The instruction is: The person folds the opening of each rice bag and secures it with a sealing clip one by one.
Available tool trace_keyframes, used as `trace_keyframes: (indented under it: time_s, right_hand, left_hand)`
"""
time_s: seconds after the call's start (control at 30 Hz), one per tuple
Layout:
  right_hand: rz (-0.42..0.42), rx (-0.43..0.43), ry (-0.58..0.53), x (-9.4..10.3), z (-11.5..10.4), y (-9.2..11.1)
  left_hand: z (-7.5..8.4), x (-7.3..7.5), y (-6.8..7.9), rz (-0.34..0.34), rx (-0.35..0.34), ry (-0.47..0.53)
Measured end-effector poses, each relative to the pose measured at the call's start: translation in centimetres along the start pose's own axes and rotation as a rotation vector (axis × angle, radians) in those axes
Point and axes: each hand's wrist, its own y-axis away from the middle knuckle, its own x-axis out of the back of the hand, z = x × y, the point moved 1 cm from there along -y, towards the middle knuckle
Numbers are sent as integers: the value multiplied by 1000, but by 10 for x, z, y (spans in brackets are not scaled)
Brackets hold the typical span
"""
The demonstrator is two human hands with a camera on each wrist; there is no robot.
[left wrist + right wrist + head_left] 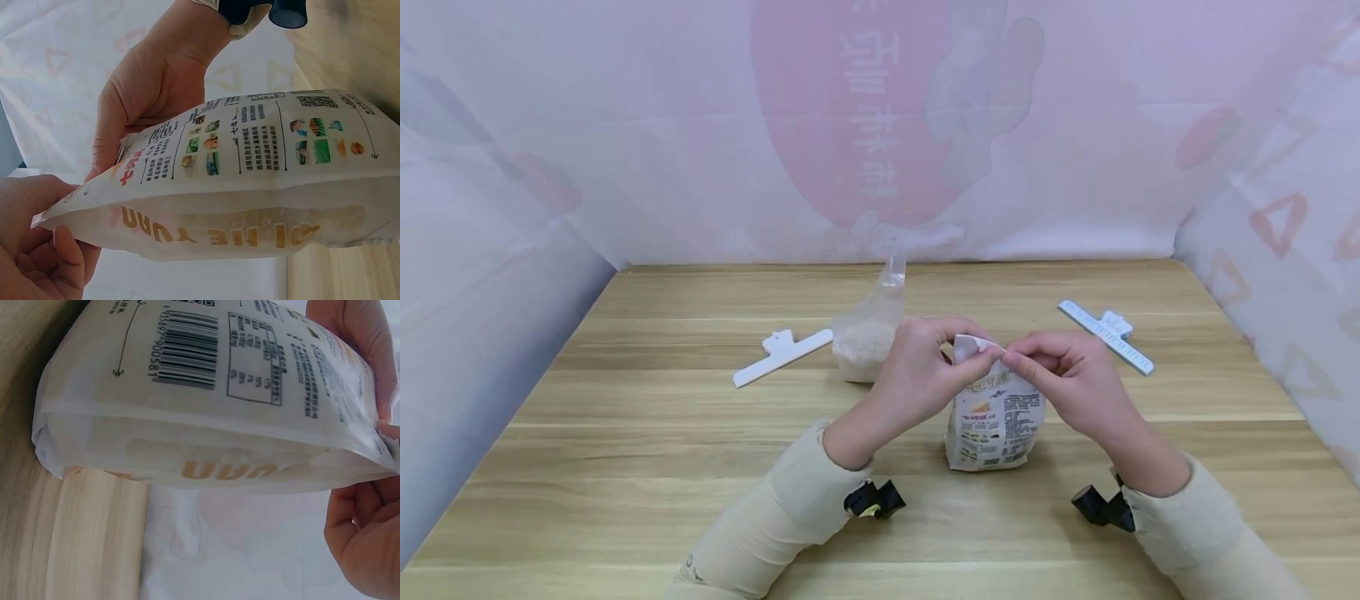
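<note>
A white printed food bag [996,429] stands upright on the wooden table in the head view, in front of the person. My left hand [917,367] pinches its top edge on the left, thumb in front. Close beside it, my right hand [1071,383] pinches the same edge on the right between thumb and fingers. The left wrist view has the bag's side [250,219] with gold lettering, and both hands meet at its top. In the right wrist view, a barcode shows on the bag [187,350]. What the bag contains is hidden.
Behind my left hand stands a clear plastic bag [865,342] of white grains, its top twisted upward. A white bag clip [783,358] lies to its left. A light blue bag clip [1107,336] lies behind the right hand. Printed cloth walls [685,167] surround the table [647,450].
</note>
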Motion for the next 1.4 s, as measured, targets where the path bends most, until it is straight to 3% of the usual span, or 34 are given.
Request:
trace_keyframes:
  time_s: [0.3, 0.7, 0.9, 1.1, 1.3, 1.4]
  right_hand:
    - [54, 88, -21, -3, 5, 11]
    - [-36, 119, 36, -3, 6, 12]
    - [-34, 173, -6, -2, 5, 17]
    - [-40, 169, 63, 3, 4, 19]
    - [11, 340, 96, -6, 10, 14]
    - [10, 374, 123, -8, 12, 13]
  left_hand:
    - [-2, -4, 2, -30, -10, 21]
    - [0, 2, 8, -33, -40, 0]
    - [1, 2, 8, -37, -45, -6]
    - [2, 1, 6, -47, -77, -9]
    - [1, 6, 9, -40, -104, -40]
    - [2, 8, 9, -35, -112, -50]
